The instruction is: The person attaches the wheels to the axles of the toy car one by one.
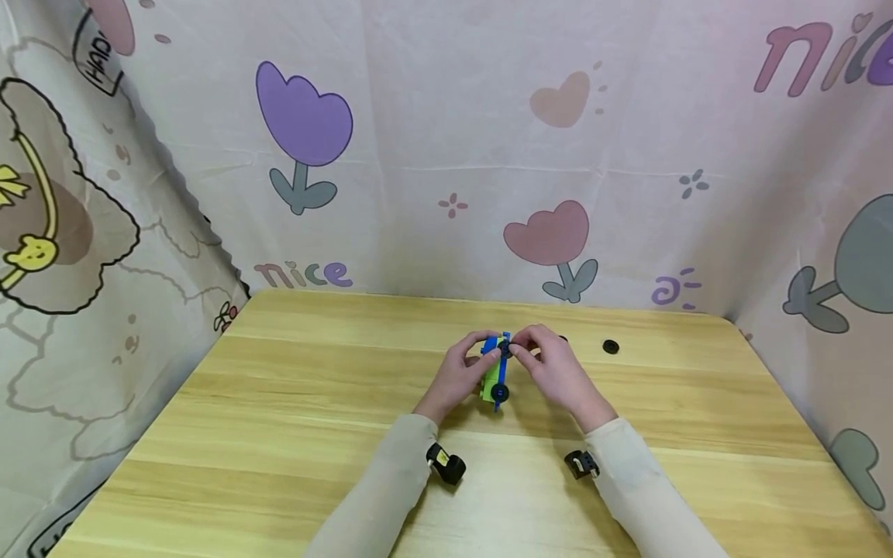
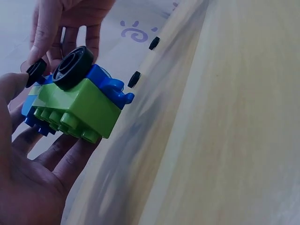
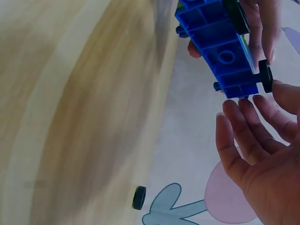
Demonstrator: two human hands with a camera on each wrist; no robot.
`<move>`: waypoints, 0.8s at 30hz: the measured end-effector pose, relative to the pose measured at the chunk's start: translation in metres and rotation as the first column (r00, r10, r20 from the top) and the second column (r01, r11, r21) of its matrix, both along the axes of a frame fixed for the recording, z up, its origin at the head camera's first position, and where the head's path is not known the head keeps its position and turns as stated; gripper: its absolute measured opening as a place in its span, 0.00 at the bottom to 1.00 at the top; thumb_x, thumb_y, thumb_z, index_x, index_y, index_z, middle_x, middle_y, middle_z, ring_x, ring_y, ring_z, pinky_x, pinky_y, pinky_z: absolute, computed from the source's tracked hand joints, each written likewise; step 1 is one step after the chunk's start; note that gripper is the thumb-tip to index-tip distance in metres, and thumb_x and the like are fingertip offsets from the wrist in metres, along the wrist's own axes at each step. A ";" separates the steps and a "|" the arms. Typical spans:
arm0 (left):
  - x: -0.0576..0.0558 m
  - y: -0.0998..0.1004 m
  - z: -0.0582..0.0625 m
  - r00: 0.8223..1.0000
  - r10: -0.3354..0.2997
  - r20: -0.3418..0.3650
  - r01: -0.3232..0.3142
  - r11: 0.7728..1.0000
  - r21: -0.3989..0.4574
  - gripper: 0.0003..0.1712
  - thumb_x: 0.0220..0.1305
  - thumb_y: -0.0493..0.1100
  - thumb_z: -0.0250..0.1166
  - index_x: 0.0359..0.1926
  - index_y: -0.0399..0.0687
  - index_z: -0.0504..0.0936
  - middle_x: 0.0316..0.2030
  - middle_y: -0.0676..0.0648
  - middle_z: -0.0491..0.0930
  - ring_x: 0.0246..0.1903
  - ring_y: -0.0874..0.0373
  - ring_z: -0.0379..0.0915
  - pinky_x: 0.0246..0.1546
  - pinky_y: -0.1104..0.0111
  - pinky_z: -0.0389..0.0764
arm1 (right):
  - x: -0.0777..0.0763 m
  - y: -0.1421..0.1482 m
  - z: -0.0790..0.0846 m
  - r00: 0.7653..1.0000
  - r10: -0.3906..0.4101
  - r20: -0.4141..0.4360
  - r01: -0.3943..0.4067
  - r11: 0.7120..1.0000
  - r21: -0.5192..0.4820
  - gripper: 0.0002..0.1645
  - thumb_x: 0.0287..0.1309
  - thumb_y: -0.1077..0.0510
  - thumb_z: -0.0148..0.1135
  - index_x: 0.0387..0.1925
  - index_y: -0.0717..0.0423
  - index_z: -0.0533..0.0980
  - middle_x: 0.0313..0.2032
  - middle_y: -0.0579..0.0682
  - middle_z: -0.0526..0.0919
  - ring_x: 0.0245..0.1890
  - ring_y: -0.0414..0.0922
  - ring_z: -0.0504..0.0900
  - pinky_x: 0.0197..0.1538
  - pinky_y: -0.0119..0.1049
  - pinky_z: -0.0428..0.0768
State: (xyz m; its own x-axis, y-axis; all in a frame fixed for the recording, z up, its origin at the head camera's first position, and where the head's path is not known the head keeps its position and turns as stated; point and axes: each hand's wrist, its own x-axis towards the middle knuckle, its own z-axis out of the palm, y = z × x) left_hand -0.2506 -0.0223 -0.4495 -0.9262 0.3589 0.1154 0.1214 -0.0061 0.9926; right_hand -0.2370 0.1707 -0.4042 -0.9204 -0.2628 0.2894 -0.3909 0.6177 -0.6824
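Note:
A toy car of building blocks (image 1: 492, 380), lime green on top with a blue base, is held on its side above the table. My left hand (image 1: 460, 375) grips its far end from the left, fingers behind the blocks. In the right wrist view the hollow blue underside (image 3: 220, 51) shows. One black wheel (image 2: 72, 68) sits on the near end of the side facing right. At the far end my right hand (image 1: 556, 372) pinches another black wheel (image 3: 265, 76) at its axle stub; whether it is fully seated I cannot tell. The left thumb is close to that wheel.
Two loose black wheels lie beyond the right hand: one wheel (image 1: 611, 346) in plain sight, the other wheel (image 2: 134, 79) mostly hidden by the hand in the head view. A printed curtain (image 1: 432, 139) hangs behind the wooden table (image 1: 314, 403).

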 end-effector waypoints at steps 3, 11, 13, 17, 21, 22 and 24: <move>0.000 0.000 0.001 1.000 0.010 -0.004 -0.010 1.000 -0.003 0.20 0.71 0.53 0.60 0.62 0.63 0.75 0.51 0.42 0.76 0.35 0.50 0.82 0.29 0.60 0.84 | -0.001 0.001 -0.001 0.999 0.010 0.040 -0.009 1.000 -0.025 0.10 0.71 0.56 0.56 0.44 0.58 0.79 0.39 0.48 0.79 0.40 0.45 0.79 0.47 0.45 0.81; 0.002 0.001 0.003 0.999 0.015 -0.036 -0.016 1.000 -0.009 0.20 0.71 0.51 0.60 0.63 0.61 0.75 0.59 0.42 0.70 0.38 0.50 0.81 0.33 0.62 0.83 | -0.002 0.002 -0.005 0.974 0.120 0.190 -0.069 0.963 -0.260 0.15 0.72 0.58 0.54 0.49 0.66 0.78 0.38 0.56 0.84 0.38 0.54 0.83 0.41 0.51 0.82; 0.001 0.001 0.003 0.999 0.010 -0.052 -0.010 1.000 0.004 0.20 0.72 0.51 0.60 0.63 0.60 0.75 0.60 0.41 0.70 0.39 0.50 0.81 0.33 0.62 0.83 | -0.003 0.002 -0.003 0.965 0.145 0.216 -0.069 0.943 -0.326 0.16 0.72 0.59 0.54 0.50 0.69 0.77 0.40 0.58 0.83 0.39 0.55 0.83 0.43 0.52 0.82; 0.001 0.003 0.003 0.996 0.007 -0.085 -0.006 1.000 0.010 0.20 0.72 0.50 0.59 0.63 0.58 0.75 0.60 0.40 0.70 0.40 0.50 0.81 0.35 0.62 0.83 | -0.002 0.001 -0.001 0.959 0.159 0.235 -0.055 0.918 -0.394 0.16 0.72 0.60 0.55 0.50 0.70 0.77 0.41 0.60 0.83 0.40 0.56 0.83 0.43 0.48 0.83; 0.001 0.003 0.004 0.996 0.012 -0.089 -0.013 1.000 -0.008 0.20 0.72 0.49 0.59 0.63 0.58 0.75 0.62 0.42 0.69 0.41 0.50 0.80 0.37 0.61 0.83 | -0.002 0.001 -0.001 0.960 0.161 0.229 -0.059 0.917 -0.394 0.16 0.72 0.60 0.55 0.50 0.70 0.77 0.41 0.60 0.83 0.40 0.55 0.84 0.43 0.44 0.83; 0.001 0.002 0.004 0.996 0.014 -0.088 -0.015 1.000 -0.013 0.20 0.72 0.49 0.59 0.63 0.58 0.74 0.62 0.43 0.68 0.41 0.50 0.80 0.37 0.61 0.83 | -0.002 0.001 -0.001 0.960 0.163 0.227 -0.063 0.918 -0.391 0.16 0.72 0.60 0.55 0.49 0.70 0.77 0.41 0.60 0.83 0.40 0.54 0.84 0.43 0.44 0.83; 0.000 0.002 0.004 0.996 0.011 -0.089 -0.012 1.000 -0.015 0.20 0.73 0.47 0.59 0.64 0.56 0.74 0.63 0.43 0.67 0.42 0.48 0.80 0.38 0.60 0.83 | -0.003 0.001 -0.002 0.962 0.165 0.220 -0.070 0.920 -0.385 0.16 0.72 0.59 0.55 0.49 0.70 0.77 0.41 0.60 0.83 0.39 0.54 0.84 0.43 0.45 0.83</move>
State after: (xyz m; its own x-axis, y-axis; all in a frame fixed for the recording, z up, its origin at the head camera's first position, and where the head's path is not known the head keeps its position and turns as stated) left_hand -0.2502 -0.0203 -0.4452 -0.9165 0.3507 0.1923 0.2093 0.0109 0.9778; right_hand -0.2399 0.1721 -0.4062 -0.9435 -0.2910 0.1584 -0.2378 0.2618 -0.9354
